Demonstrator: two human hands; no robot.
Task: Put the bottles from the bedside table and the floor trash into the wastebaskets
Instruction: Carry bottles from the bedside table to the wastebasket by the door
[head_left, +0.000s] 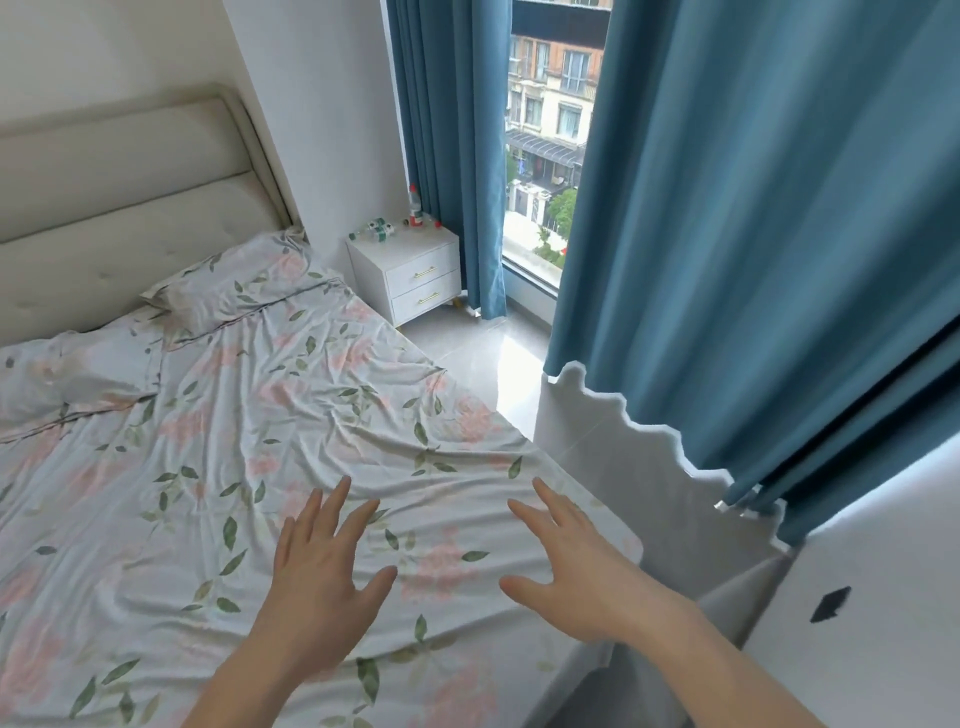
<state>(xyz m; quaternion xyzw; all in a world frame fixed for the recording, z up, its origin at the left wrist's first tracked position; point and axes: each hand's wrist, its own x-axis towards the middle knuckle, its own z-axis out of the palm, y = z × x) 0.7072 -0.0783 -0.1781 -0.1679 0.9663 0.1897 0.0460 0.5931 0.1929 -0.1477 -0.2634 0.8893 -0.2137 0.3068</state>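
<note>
From my remote seat, the far left of the view was all bed (218, 415): a padded cream headboard (119, 182), two pillows in a leaf-and-blossom print, and a rumpled sheet of the same pattern running down toward me. Nothing of the task lay there that I could see.

Lower down, the left hand (322, 577) hung over the sheet with its fingers straight and spread, holding nothing. I took that as a hand simply carried forward, free for a pick that had not begun. Just right of it the right hand (576, 566) was the same, fingers splayed and empty, a clear gap between the two hands. Whether either palm touched the sheet I could not tell.

Further right and well beyond both hands stood the white bedside table (415, 275), two drawers with gold pulls, tucked between the bed corner and the teal curtain (753, 234). On its top lay the bottles (375, 229): a couple of clear ones on their sides with green labels and caps, and one upright against the curtain with a red cap and red label. They looked empty and light, easy for one hand each, though too small in the picture for me to be sure.

No wastebasket and no floor trash showed. The pale tiled floor (483, 358) between bed and window looked to me like the way to the table.
</note>
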